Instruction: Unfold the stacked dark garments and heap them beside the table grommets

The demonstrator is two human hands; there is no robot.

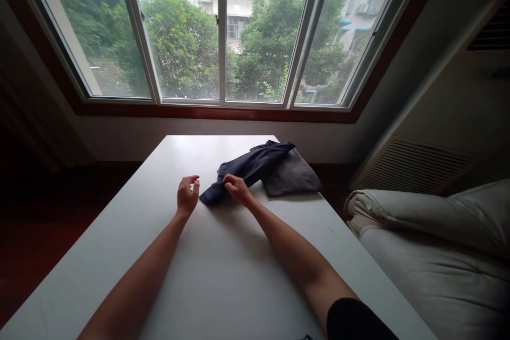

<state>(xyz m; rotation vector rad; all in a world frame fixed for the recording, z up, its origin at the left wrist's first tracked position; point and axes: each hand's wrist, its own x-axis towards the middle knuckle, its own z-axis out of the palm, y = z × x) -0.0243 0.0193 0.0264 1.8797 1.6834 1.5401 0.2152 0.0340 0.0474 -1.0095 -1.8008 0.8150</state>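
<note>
A dark navy cloth (pixel 255 163) lies bunched and stretched out on the white table, its right end resting over a folded grey cloth (pixel 292 174). My right hand (pixel 237 188) pinches the navy cloth near its left end. Just left of that end, my left hand (pixel 188 195) is held above the table with thumb and fingers apart and nothing between them. The navy cloth's pointed left corner comes close to my left hand without visibly being held by it.
The white table (pixel 223 276) reaches toward a wall below a wide window (pixel 219 106). A pale sofa (pixel 434 255) stands along the right side. Behind it is a cabinet-like unit with vents (pixel 414 162). A small dark object shows at the bottom edge.
</note>
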